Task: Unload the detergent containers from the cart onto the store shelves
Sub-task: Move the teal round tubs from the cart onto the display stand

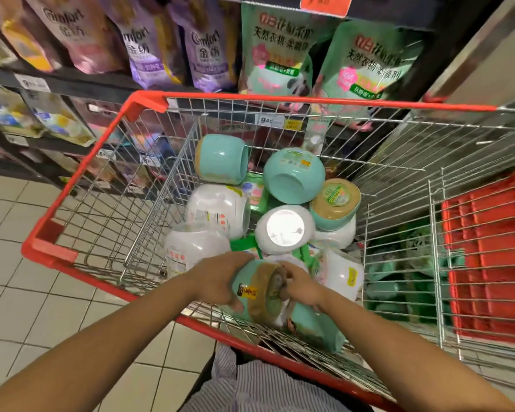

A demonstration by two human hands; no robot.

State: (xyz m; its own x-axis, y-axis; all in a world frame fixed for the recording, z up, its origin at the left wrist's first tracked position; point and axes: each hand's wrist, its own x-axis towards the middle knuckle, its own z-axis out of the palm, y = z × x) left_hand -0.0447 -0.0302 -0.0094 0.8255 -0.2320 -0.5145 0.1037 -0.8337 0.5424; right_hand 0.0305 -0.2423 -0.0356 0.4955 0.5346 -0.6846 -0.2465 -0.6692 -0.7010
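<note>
Tiled aisle (27,292), stocked shelves (72,81); left hand (217,281), right hand (302,285) fingers seemingly clasp green container (252,292).

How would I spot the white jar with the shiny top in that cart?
Start at the red-rimmed wire cart. In the middle of its load lies a white jar. It alone shows a bright silver disc facing up.
</note>
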